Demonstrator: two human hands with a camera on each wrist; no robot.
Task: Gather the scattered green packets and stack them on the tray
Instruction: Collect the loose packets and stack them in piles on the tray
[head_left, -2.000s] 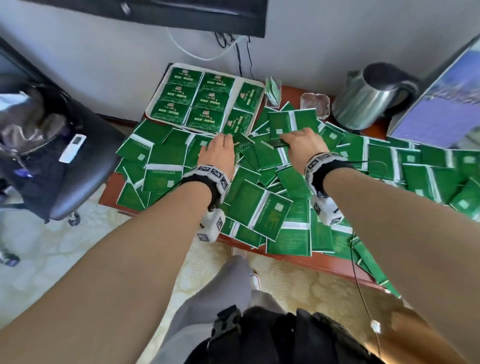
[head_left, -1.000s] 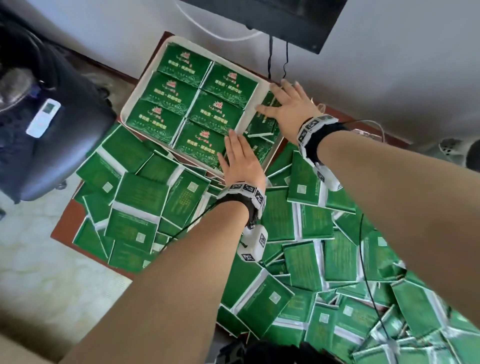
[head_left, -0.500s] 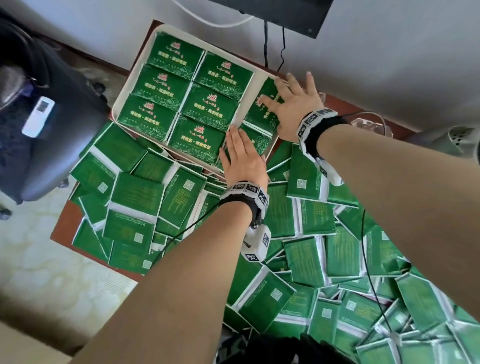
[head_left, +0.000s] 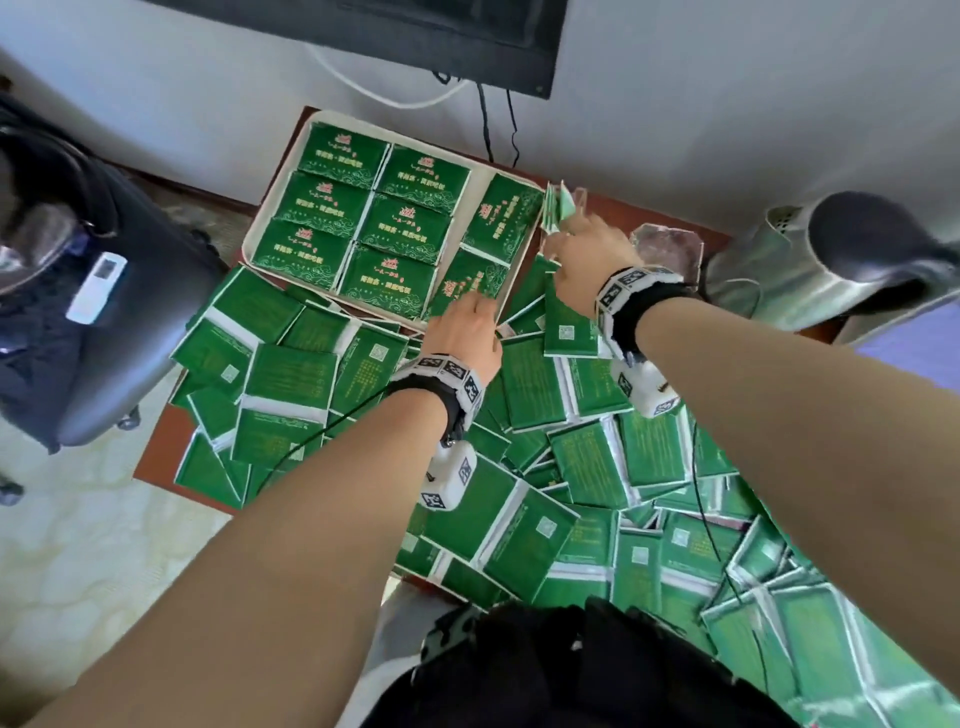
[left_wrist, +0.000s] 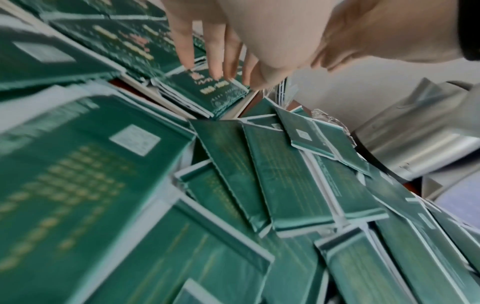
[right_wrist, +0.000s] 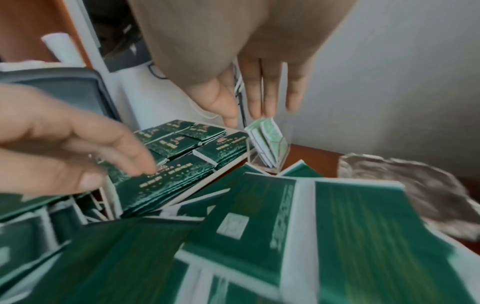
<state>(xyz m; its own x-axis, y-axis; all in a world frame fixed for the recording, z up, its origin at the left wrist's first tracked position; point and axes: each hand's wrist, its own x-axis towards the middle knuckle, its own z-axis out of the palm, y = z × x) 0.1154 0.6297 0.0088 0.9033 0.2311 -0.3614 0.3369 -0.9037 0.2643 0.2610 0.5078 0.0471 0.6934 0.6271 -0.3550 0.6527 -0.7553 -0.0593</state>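
Head view: left hand (head_left: 464, 332) flat on lengthwise tray (head_left: 270, 205) packet (head_left: 470, 283); right hand (head_left: 589, 254) spread, empty.

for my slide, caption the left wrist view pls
Left hand fingers touch a packet stack on the tray.

On the packets stacked in the tray (head_left: 270, 218), at your eleven o'clock, you see gold Chinese characters under a small red emblem, but they are too small and soft to read. The scattered green packets (head_left: 540, 384) on the table show pale square code patches and rows of fine gold print, also illegible. Your wrist bands (head_left: 447, 370) carry black-and-white square markers, with no letters or numbers legible.
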